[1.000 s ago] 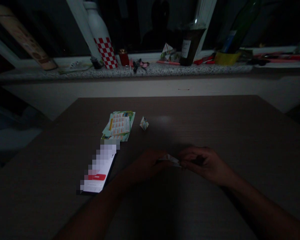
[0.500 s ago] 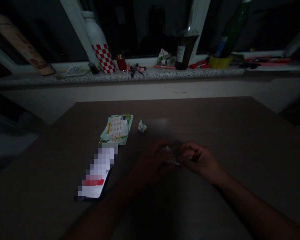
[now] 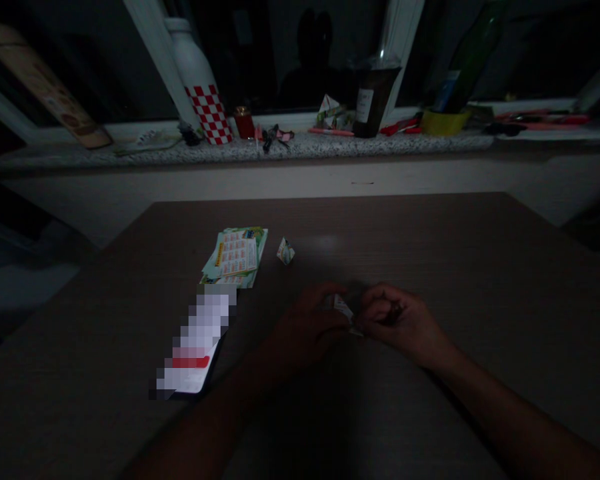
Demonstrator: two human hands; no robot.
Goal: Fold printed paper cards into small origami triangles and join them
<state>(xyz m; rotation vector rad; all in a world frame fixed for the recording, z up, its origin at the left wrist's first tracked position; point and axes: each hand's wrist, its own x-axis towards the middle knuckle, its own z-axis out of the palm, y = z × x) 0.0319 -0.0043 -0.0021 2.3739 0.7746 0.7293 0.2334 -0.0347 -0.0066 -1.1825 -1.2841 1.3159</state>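
A small folded paper piece (image 3: 343, 308) lies between my two hands, low over the table. My left hand (image 3: 313, 320) has its fingers around the paper's left side. My right hand (image 3: 393, 317) pinches the paper's right edge with thumb and curled fingers. Beyond my left hand stands a small folded paper shape (image 3: 285, 252). A stack of printed green and white papers (image 3: 237, 257) lies to its left, with a lit phone (image 3: 200, 347) just nearer to me. The dim light hides the fingertips' detail.
On the granite sill (image 3: 300, 150) behind the brown table (image 3: 430, 233) stand a red-checkered white bottle (image 3: 209, 110), a dark drink cup (image 3: 375, 100), a green bottle (image 3: 473, 63) in a yellow holder (image 3: 445, 123), and pink pens.
The paper between my hands has tilted, and more of its printed face shows. My left fingers have shifted slightly around it. My right hand has hardly moved.
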